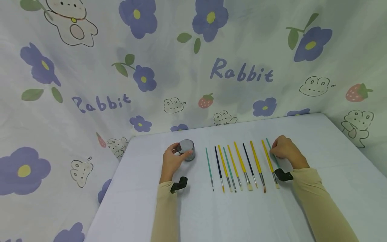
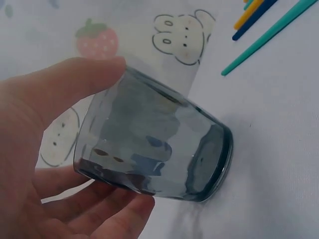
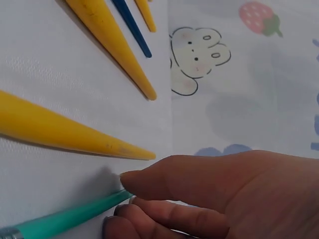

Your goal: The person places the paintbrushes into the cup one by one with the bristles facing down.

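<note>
My left hand point(image 1: 171, 162) holds a smoky, see-through glass point(image 1: 186, 145) at the left of the table. In the left wrist view its thumb lies along one side of the glass point(image 2: 164, 134) and the fingers are on the other. At the right end of a row of paintbrushes, my right hand point(image 1: 285, 150) pinches the handle of a teal paintbrush point(image 3: 75, 216) between thumb and fingers. Just left of it lies a yellow-handled paintbrush point(image 1: 267, 151), apart from the hand. Whether the teal brush touches the table cannot be told.
Several more paintbrushes with yellow, dark blue and teal handles lie side by side between the hands, bristles toward me; a teal one point(image 1: 208, 164) is leftmost. Beneath them is a white tabletop point(image 1: 229, 215). A curtain point(image 1: 181, 74) printed with flowers and rabbits hangs behind the table.
</note>
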The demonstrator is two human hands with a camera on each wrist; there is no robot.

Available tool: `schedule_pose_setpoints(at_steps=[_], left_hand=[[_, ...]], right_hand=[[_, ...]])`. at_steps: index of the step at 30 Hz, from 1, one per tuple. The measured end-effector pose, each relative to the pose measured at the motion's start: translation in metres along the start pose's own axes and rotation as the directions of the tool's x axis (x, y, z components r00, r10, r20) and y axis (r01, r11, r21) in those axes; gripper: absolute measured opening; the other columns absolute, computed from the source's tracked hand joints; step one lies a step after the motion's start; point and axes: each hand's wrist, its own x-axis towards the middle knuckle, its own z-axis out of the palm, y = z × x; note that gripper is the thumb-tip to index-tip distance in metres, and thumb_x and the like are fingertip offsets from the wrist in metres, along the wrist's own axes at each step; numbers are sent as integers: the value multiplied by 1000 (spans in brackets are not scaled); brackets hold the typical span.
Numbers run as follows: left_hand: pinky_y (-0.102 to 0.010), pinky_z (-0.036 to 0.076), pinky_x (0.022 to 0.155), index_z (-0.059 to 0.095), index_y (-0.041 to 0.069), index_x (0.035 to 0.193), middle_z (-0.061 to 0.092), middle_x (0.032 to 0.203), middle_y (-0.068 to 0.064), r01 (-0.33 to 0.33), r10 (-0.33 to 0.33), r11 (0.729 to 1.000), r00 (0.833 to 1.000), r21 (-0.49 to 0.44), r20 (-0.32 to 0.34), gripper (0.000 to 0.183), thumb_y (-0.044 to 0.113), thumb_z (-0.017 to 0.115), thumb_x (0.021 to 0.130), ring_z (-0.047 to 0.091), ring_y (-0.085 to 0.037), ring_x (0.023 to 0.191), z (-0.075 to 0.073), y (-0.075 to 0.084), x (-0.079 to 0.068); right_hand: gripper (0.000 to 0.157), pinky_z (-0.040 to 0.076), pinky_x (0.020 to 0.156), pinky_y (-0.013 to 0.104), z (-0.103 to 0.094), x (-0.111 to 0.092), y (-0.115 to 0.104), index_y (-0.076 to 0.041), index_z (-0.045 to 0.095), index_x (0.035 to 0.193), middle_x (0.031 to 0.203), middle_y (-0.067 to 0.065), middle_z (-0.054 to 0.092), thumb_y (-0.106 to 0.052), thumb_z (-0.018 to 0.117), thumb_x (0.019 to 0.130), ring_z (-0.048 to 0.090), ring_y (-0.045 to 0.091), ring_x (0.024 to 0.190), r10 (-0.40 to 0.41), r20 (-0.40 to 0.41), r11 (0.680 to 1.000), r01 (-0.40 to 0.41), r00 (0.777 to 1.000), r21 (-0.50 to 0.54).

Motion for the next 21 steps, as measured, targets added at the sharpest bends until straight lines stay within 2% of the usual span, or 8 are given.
schedule_pose_setpoints(at_steps=[5, 12, 18, 21], left_hand=[[-52, 53, 110, 54, 5, 147, 59, 146, -17, 0, 0, 1000, 1000, 16, 17, 82, 39, 89, 81, 56, -36, 137, -1, 3, -2], [-51, 54, 110, 53, 6, 148, 59, 146, -17, -2, 1, 1000, 999, 30, 46, 82, 39, 88, 82, 56, -35, 137, 0, 9, -4], [-50, 55, 110, 53, 6, 149, 59, 146, -17, -12, 10, 999, 998, 31, 68, 83, 40, 88, 82, 56, -35, 137, 1, 11, -5], [-50, 54, 110, 54, 7, 148, 59, 147, -17, -14, 12, 1000, 997, 26, 74, 82, 40, 88, 82, 55, -35, 138, 2, 11, -5]], right_hand=[[20, 47, 57, 30, 1, 0, 0, 4, 68, 90, 76, 10, 65, -16, 68, 86, 60, 22, 69, 34, 6, 998, -34, 999, -57], [22, 46, 58, 34, 3, -1, 0, -1, 65, 88, 72, 7, 61, -22, 70, 84, 58, 23, 66, 84, 12, 988, -82, 996, -131], [25, 45, 54, 31, 3, 0, 0, -3, 59, 81, 64, 3, 59, -25, 71, 84, 57, 21, 60, 112, 17, 986, -109, 994, -130], [28, 47, 54, 29, 0, -2, 1, 2, 63, 88, 63, 4, 63, -25, 70, 86, 60, 19, 60, 109, 26, 990, -107, 994, -93]])
